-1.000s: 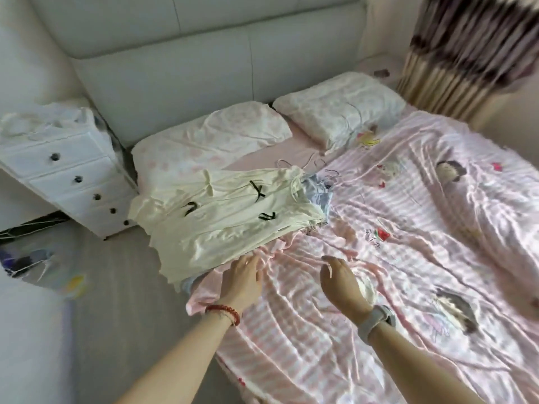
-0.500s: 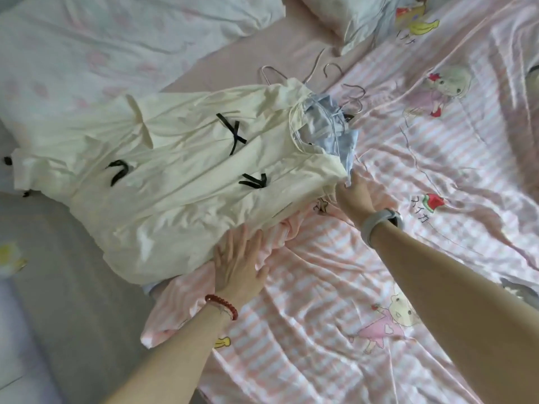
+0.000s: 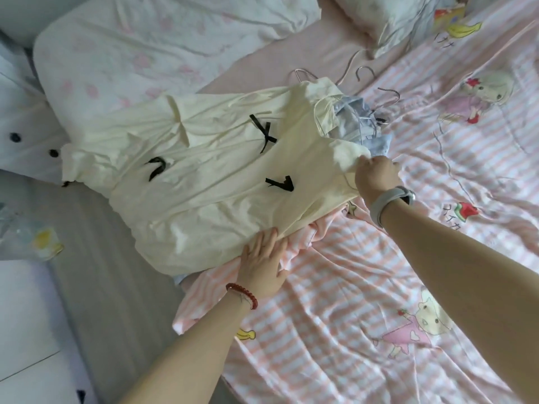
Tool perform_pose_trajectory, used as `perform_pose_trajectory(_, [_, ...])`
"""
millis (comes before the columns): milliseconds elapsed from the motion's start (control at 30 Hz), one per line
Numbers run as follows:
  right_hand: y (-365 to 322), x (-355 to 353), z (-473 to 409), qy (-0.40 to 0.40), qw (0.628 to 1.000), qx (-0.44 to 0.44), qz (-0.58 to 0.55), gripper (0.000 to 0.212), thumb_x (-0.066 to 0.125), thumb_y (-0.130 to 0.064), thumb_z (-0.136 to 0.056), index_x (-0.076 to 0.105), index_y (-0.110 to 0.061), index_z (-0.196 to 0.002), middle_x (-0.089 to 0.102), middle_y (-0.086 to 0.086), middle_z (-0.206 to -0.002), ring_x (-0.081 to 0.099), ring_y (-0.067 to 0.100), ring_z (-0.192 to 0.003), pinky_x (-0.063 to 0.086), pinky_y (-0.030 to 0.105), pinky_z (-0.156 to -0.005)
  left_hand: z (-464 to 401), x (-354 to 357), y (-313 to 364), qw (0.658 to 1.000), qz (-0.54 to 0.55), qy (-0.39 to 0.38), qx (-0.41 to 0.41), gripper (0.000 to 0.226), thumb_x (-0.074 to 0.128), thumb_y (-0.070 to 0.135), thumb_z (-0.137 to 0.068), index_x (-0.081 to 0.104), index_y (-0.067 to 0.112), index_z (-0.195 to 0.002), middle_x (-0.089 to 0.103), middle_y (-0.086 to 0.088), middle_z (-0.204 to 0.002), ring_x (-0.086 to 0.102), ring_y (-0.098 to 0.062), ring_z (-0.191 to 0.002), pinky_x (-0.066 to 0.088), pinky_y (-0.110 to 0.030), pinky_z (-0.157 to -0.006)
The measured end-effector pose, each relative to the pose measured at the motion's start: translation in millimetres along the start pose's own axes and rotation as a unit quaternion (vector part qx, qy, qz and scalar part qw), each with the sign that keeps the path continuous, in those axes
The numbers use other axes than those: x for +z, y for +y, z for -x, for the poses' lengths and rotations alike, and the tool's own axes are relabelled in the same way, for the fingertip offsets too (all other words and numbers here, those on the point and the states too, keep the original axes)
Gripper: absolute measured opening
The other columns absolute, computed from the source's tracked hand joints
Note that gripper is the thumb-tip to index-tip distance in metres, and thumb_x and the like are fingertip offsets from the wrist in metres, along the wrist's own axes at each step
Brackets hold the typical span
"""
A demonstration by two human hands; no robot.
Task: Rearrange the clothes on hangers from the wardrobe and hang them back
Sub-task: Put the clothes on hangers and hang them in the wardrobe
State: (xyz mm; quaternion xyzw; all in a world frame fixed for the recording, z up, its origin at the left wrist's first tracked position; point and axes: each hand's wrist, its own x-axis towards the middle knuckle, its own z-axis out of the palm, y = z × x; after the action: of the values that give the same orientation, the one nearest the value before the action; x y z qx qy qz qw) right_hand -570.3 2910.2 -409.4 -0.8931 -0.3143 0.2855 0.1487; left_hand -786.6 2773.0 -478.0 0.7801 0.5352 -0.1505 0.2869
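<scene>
A cream-yellow cotton dress with three small black ribbon bows point(image 3: 204, 176) lies spread flat across the near side of the bed point(image 3: 280, 53), its hem toward the grey floor point(image 3: 96, 252) and its neckline toward the middle of the bed. It sits on top of a pile of other garments: a pale blue garment point(image 3: 355, 112) shows at the neckline, bunched just beside the cream collar. Several thin metal hanger hooks point(image 3: 364, 71) poke out beyond the collar, resting on the pink sheet near the pillows.

The right hand point(image 3: 376, 176), with a grey band on its wrist, is curled round the shoulder edge of the cream dress and pinches the fabric there, right where the dress meets the blue cloth. The left hand point(image 3: 264, 263), with a red bead bracelet at the wrist, lies flat with straight fingers on the lower side edge of the dress, pressing where the cream fabric meets the pink-and-white striped quilt with cartoon prints point(image 3: 379, 287).

A white pillow with faint pink flowers point(image 3: 145, 45) lies beyond the dress, touching its far edge. A second pillow point(image 3: 399, 18) sits at the top of the view. A white drawer chest with dark knobs point(image 3: 26, 147) stands at the left, beside the bed
</scene>
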Motion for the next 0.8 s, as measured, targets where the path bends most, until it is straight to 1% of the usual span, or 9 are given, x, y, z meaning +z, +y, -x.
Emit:
perform_pose_trajectory(100, [-8.9, 3.8, 12.6, -0.058, 0.988, 0.021, -0.145, 0.029, 0.047, -0.028, -0.092, 0.055, -0.004, -0.078, 0.055, 0.010, -0.076, 0.055, 0.028, -0.083, 0.046, 0.036, -0.072, 8.2, -4.1, -2.6, 1.000, 0.006, -0.003, 0.019, 0.056, 0.038, 0.028, -0.091, 0.020, 0.025, -0.144, 0.000, -0.001, -0.156, 0.007, -0.025, -0.142, 0.021, -0.045, -0.110])
perform_pose_trajectory(167, [-12.5, 0.2, 21.7, -0.062, 0.981, 0.027, -0.181, 0.025, 0.048, -0.024, -0.090, 0.054, -0.006, -0.074, 0.053, 0.009, -0.072, 0.057, 0.028, -0.081, 0.052, 0.042, -0.076, 16.1, -11.7, -2.9, 0.998, 0.056, 0.008, 0.029, 0.048, 0.034, 0.026, -0.091, 0.034, 0.027, -0.139, 0.011, -0.004, -0.155, 0.018, -0.026, -0.138, 0.029, -0.043, -0.106])
perform_pose_trajectory(233, [-8.1, -7.7, 36.5, -0.063, 0.983, -0.001, -0.172, 0.030, 0.041, -0.017, -0.093, 0.051, -0.007, -0.067, 0.048, 0.007, -0.066, 0.053, 0.025, -0.073, 0.049, 0.038, -0.068, 27.5, -21.6, -1.9, 0.988, 0.150, 0.029, 0.026, 0.036, 0.039, 0.020, -0.091, 0.053, 0.020, -0.124, 0.029, -0.004, -0.148, 0.031, -0.028, -0.131, 0.038, -0.042, -0.098])
perform_pose_trajectory(300, [5.1, -17.3, 56.8, -0.063, 0.986, -0.044, -0.145, 0.034, 0.035, -0.014, -0.094, 0.042, -0.010, -0.061, 0.041, 0.005, -0.062, 0.048, 0.025, -0.066, 0.044, 0.035, -0.060, 43.3, -31.3, -2.5, 0.976, 0.203, 0.074, 0.003, 0.028, 0.044, 0.016, -0.091, 0.061, 0.013, -0.113, 0.041, -0.004, -0.140, 0.039, -0.025, -0.128, 0.037, -0.035, -0.101])
perform_pose_trajectory(367, [25.9, -26.7, 81.5, -0.051, 0.987, -0.096, -0.118, 0.027, 0.034, -0.012, -0.093, 0.040, -0.009, -0.067, 0.043, 0.007, -0.068, 0.047, 0.027, -0.071, 0.041, 0.037, -0.064, 64.5, -42.7, -3.2, 0.964, 0.233, 0.127, -0.024, 0.027, 0.046, 0.011, -0.093, 0.061, 0.009, -0.115, 0.048, -0.006, -0.132, 0.043, -0.022, -0.125, 0.031, -0.025, -0.104])
perform_pose_trajectory(500, [66.3, -48.2, 137.7, -0.075, 0.982, -0.152, -0.081, 0.022, 0.035, -0.010, -0.095, 0.044, -0.003, -0.077, 0.046, 0.011, -0.072, 0.041, 0.023, -0.070, 0.027, 0.031, -0.060, 114.4, -72.7, 3.3, 0.953, 0.239, 0.177, -0.059, 0.032, 0.040, 0.011, -0.096, 0.054, 0.007, -0.124, 0.048, -0.002, -0.127, 0.044, -0.014, -0.120, 0.026, -0.011, -0.093])
perform_pose_trajectory(633, [82.2, -68.5, 165.8, -0.146, 0.974, -0.135, -0.105, 0.037, 0.042, -0.002, -0.089, 0.049, -0.008, -0.053, 0.042, 0.008, -0.054, 0.041, 0.020, -0.059, 0.031, 0.027, -0.045, 161.1, -90.3, 24.2, 0.945, 0.239, 0.210, -0.073, 0.031, 0.040, 0.014, -0.097, 0.053, 0.010, -0.125, 0.047, -0.001, -0.127, 0.047, -0.013, -0.116, 0.026, -0.008, -0.085])
perform_pose_trajectory(733, [86.5, -80.7, 187.9, -0.136, 0.973, -0.185, 0.009, 0.025, 0.041, -0.006, -0.090, 0.063, 0.004, -0.084, 0.063, 0.022, -0.091, 0.058, 0.034, -0.089, 0.043, 0.034, -0.073, 189.0, -86.1, 43.9, 0.945, 0.240, 0.208, -0.076, 0.032, 0.040, 0.015, -0.097, 0.051, 0.011, -0.127, 0.046, -0.001, -0.129, 0.047, -0.012, -0.116, 0.028, -0.010, -0.087])
perform_pose_trajectory(800, [93.8, -83.2, 202.2, -0.109, 0.973, -0.201, 0.039, 0.025, 0.041, -0.007, -0.088, 0.061, 0.002, -0.100, 0.062, 0.022, -0.110, 0.057, 0.037, -0.100, 0.043, 0.035, -0.079, 199.1, -80.3, 53.9, 0.947, 0.236, 0.202, -0.084, 0.034, 0.040, 0.017, -0.097, 0.050, 0.012, -0.129, 0.045, -0.001, -0.132, 0.046, -0.013, -0.119, 0.030, -0.014, -0.092])
